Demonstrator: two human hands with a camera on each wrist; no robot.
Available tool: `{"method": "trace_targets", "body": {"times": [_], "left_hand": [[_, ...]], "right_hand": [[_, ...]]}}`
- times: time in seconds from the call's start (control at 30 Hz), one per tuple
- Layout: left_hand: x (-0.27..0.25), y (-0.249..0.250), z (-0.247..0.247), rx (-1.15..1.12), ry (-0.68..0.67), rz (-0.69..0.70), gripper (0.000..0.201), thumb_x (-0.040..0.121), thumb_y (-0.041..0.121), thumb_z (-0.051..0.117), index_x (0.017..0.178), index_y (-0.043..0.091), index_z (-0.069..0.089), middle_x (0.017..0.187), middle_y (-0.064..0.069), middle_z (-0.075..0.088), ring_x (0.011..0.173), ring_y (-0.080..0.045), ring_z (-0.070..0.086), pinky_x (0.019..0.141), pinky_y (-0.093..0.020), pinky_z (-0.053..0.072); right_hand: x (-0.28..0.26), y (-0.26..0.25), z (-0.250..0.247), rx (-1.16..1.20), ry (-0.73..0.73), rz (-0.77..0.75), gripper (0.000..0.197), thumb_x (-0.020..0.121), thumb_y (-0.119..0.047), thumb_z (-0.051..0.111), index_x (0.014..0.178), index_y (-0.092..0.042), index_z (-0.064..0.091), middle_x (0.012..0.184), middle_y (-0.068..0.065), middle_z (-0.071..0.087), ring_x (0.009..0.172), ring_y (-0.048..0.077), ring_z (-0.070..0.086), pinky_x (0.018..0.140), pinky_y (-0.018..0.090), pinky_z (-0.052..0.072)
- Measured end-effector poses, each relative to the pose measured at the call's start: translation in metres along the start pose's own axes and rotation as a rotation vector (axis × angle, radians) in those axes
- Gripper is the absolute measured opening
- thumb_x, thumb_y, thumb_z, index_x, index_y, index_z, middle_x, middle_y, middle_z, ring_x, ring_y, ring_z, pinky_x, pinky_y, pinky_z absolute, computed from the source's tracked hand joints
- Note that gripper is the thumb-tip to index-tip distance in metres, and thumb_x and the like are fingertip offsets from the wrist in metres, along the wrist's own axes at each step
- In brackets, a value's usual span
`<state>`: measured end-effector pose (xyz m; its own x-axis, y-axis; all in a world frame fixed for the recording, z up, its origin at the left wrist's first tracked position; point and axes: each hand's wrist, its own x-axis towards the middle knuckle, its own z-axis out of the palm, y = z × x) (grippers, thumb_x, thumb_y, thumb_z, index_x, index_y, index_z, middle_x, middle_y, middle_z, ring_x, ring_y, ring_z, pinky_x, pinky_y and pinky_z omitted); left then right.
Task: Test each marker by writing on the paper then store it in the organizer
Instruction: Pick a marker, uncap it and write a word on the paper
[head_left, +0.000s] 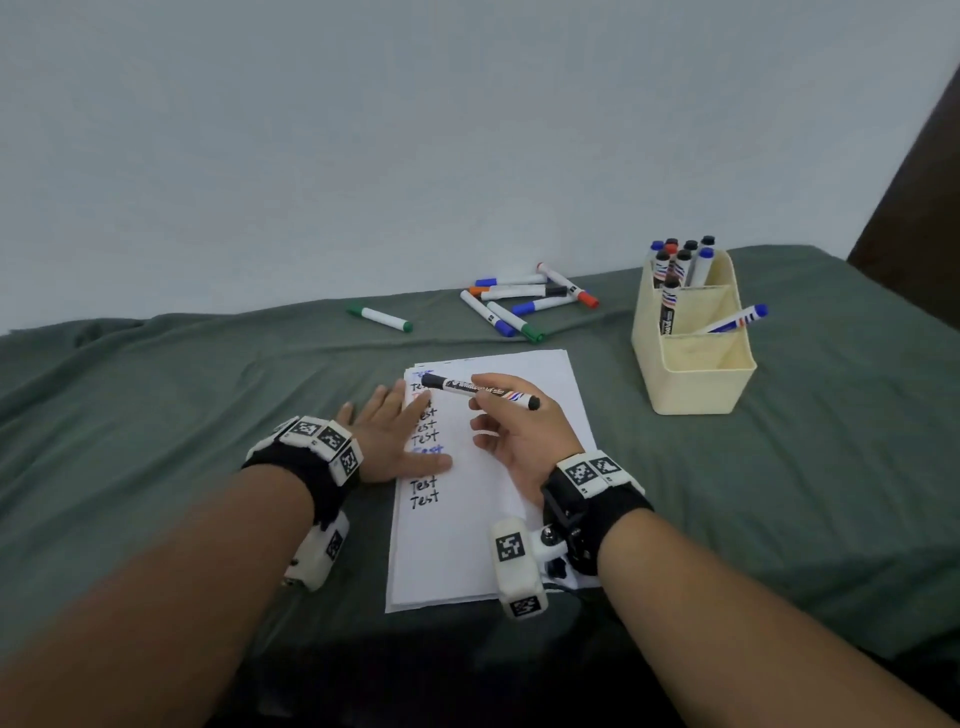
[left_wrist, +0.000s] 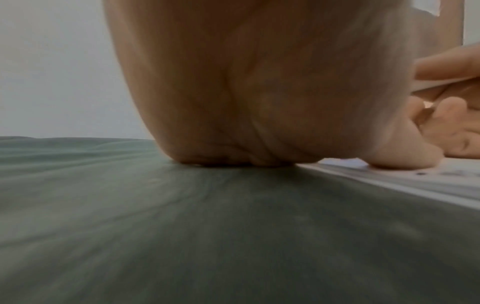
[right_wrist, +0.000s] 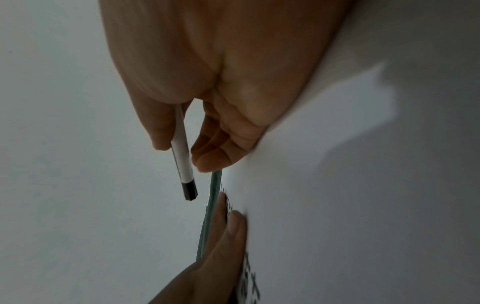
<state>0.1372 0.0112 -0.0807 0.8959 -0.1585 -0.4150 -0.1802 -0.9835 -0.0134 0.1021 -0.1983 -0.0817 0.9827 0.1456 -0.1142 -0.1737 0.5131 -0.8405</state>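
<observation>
A black-capped whiteboard marker lies level in the air above the white paper, pinched between the thumb and fingers of my right hand. The right wrist view shows that hand around the white barrel, with the marker's black end sticking out. My left hand lies flat, fingers straight, pressing on the paper's left edge over a column of written "Test" words. The cream organizer stands at the right with several markers upright in its back compartment and a blue one leaning in the middle one.
Several loose markers lie in a pile behind the paper by the wall, and a single green one lies to their left. Green cloth covers the table. In the left wrist view my palm rests on the cloth beside the paper.
</observation>
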Motion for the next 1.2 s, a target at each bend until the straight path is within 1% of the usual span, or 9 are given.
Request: {"method": "trace_targets", "body": {"times": [0.2,0.3,0.43,0.6,0.73,0.9,1.0,1.07,1.2], "left_hand": [[0.002,0.001,-0.001,-0.002,0.006,-0.009,0.111,0.069,0.094,0.033,0.152,0.038,-0.015,0.162,0.003,-0.024,0.150,-0.021,-0.017,0.118,-0.057,-0.002],[0.002,0.001,-0.001,-0.017,0.008,-0.012,0.111,0.069,0.094,0.034,0.153,0.039,-0.015,0.162,0.003,-0.024,0.150,-0.020,-0.017,0.118,-0.057,-0.003],[0.003,-0.001,0.000,-0.038,0.004,-0.010,0.114,0.064,0.097,0.032,0.152,0.040,-0.014,0.161,0.005,-0.024,0.150,-0.020,-0.017,0.118,-0.057,-0.004],[0.004,-0.002,0.001,-0.043,0.010,-0.008,0.124,0.050,0.103,0.021,0.152,0.041,-0.014,0.161,0.006,-0.024,0.150,-0.020,-0.017,0.117,-0.057,-0.004],[0.006,-0.003,0.002,-0.057,0.010,-0.009,0.128,0.044,0.105,0.018,0.151,0.043,-0.015,0.161,0.008,-0.025,0.149,-0.018,-0.019,0.117,-0.056,-0.005],[0.006,-0.003,0.002,-0.068,0.007,-0.006,0.131,0.041,0.107,0.017,0.150,0.044,-0.016,0.160,0.009,-0.026,0.149,-0.017,-0.020,0.117,-0.056,-0.006],[0.005,-0.002,0.002,-0.073,0.015,-0.008,0.128,0.044,0.105,0.019,0.151,0.044,-0.015,0.161,0.009,-0.025,0.149,-0.017,-0.020,0.117,-0.057,-0.005],[0.004,-0.002,0.001,-0.079,0.011,-0.007,0.127,0.045,0.105,0.020,0.151,0.044,-0.015,0.160,0.009,-0.026,0.149,-0.017,-0.020,0.117,-0.057,-0.006],[0.001,-0.001,0.000,-0.089,0.009,-0.005,0.127,0.045,0.104,0.020,0.151,0.044,-0.015,0.160,0.010,-0.027,0.148,-0.017,-0.021,0.117,-0.056,-0.007]], "right_hand": [[0.000,-0.005,-0.001,0.148,0.028,0.013,0.019,0.096,0.002,0.063,0.109,-0.008,0.073,0.103,0.015,0.073,0.093,0.028,0.070,0.082,0.034,0.060],[0.008,-0.024,0.005,0.146,0.091,-0.029,0.035,0.096,0.002,0.063,0.127,-0.012,0.053,0.100,0.015,0.077,0.077,0.026,0.073,0.073,0.033,0.062],[0.024,-0.084,0.005,-0.297,0.316,-0.266,0.047,0.097,-0.009,0.062,0.138,-0.019,0.040,0.082,0.012,0.073,0.050,0.017,0.060,0.048,0.027,0.051],[0.027,-0.176,-0.012,-0.822,0.436,-0.647,0.054,0.098,-0.024,0.061,0.142,-0.044,0.037,0.080,0.015,0.069,0.070,0.023,0.070,0.070,0.037,0.060],[0.024,-0.228,-0.035,-0.998,0.527,-0.819,0.050,0.097,-0.022,0.059,0.133,-0.052,0.042,0.095,-0.005,0.063,0.076,0.012,0.066,0.075,0.035,0.058],[0.020,-0.230,-0.068,-1.141,0.610,-0.775,0.045,0.095,-0.014,0.063,0.120,-0.049,0.047,0.108,-0.005,0.064,0.078,0.013,0.066,0.068,0.026,0.056],[0.022,-0.212,-0.081,-1.283,0.576,-0.675,0.019,0.094,-0.018,0.064,0.106,-0.033,0.064,0.101,-0.003,0.069,0.078,0.015,0.067,0.064,0.012,0.047],[0.025,-0.202,-0.086,-1.412,0.578,-0.620,0.008,0.093,-0.023,0.065,0.094,-0.022,0.072,0.098,-0.001,0.072,0.090,0.020,0.066,0.076,0.022,0.045],[0.031,-0.193,-0.079,-1.642,0.569,-0.601,0.022,0.096,-0.032,0.056,0.094,-0.020,0.075,0.104,0.001,0.069,0.106,0.026,0.060,0.084,0.025,0.035]]}}
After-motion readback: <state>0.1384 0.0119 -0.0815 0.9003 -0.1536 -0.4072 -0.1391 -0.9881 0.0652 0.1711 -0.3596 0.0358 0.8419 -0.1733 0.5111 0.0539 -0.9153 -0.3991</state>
